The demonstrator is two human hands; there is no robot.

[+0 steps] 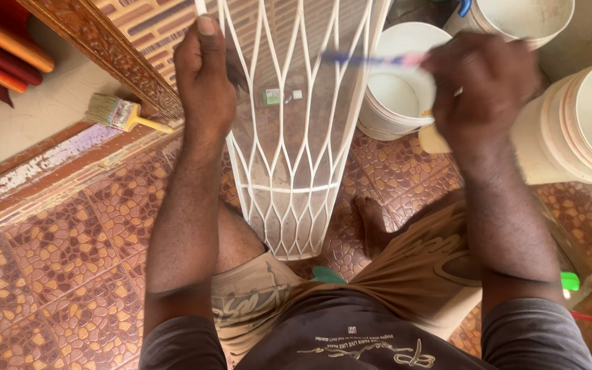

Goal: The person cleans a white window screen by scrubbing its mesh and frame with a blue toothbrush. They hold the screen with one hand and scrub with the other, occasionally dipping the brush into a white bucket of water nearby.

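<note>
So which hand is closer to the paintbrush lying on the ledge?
Left. The left hand grips the white lattice panel just right of the paintbrush; the right hand is across the panel, by the buckets.

Hands on white lattice grille

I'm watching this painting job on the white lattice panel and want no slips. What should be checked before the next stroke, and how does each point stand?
1. Left hand grips the lattice panel at its edge: ok.
2. Right hand holds the brush handle: ok, though blurred.
3. Paint on the bristles: cannot tell, tip hidden.
4. Open white bucket beside the panel, near the right hand: ok.
5. Spare paintbrush lies on the ledge, apart from both hands: ok.
6. Panel's lower end rests steady between the knees: cannot tell.
</note>
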